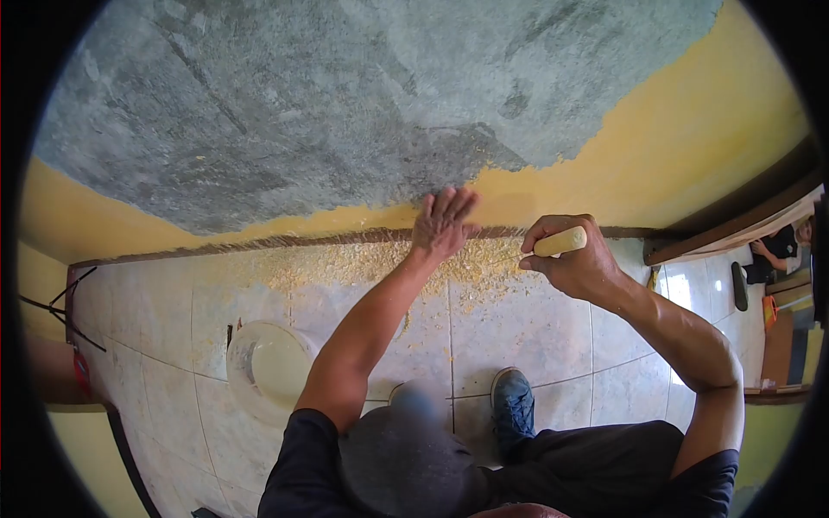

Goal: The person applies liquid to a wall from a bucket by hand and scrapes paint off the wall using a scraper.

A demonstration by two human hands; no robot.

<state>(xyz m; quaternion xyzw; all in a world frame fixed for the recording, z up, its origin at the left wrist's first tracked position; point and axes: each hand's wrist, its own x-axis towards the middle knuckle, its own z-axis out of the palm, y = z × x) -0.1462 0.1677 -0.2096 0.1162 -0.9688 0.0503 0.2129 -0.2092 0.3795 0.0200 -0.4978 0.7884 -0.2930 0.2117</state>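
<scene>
My left hand (442,226) is raised with its fingers stretched out, at the foot of the wall beside the border of yellow paint (535,192) and bare grey plaster (328,95). Whether its fingertips touch the wall I cannot tell. In my right hand (583,269) is a scraper (561,243), its pale wooden handle under my closed fingers. The blade shows only as a thin line pointing left over the floor. Below both hands, yellowish paint flakes (345,263) lie scattered along the base of the wall.
A white bucket (269,367) with pale contents stands on the tiled floor (553,337) at my left. My shoe (513,401) is near the flakes. A dark stand leg (59,311) is at far left. Another person (781,250) sits beyond the doorway at right.
</scene>
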